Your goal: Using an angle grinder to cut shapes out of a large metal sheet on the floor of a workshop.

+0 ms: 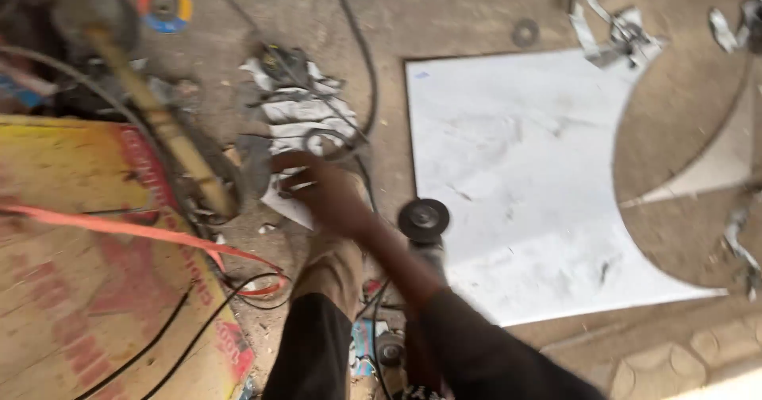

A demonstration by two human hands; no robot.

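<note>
Scraps of pale cut sheet (298,110) lie in a crumpled heap on the dusty concrete floor (468,19), and one hand (321,190) reaches forward over the near edge of that heap, its fingers (295,179) spread and curled down onto a whitish piece; motion blur makes it impossible to tell whether the piece is actually gripped or only touched, and which of the person's hands this is cannot be told for certain, though the dark-sleeved arm runs in from the lower right. No second hand shows. Just right of the wrist sits an angle grinder (423,233), its dark round disc facing up, the body hidden partly under the forearm. Beyond the grinder, further right of the hand, a large white sheet (516,186) lies flat on the floor with a curved edge cut from its right side. Black cables (367,67) loop past the scraps just ahead of the fingers. Left of the hand a yellowish wooden handle (163,118) slants across the ground, and nearer the person on that side lies a yellow and red printed board (71,281) crossed by an orange strap (119,227). Far ahead and to the left rests a multicoloured disc (164,5).
</note>
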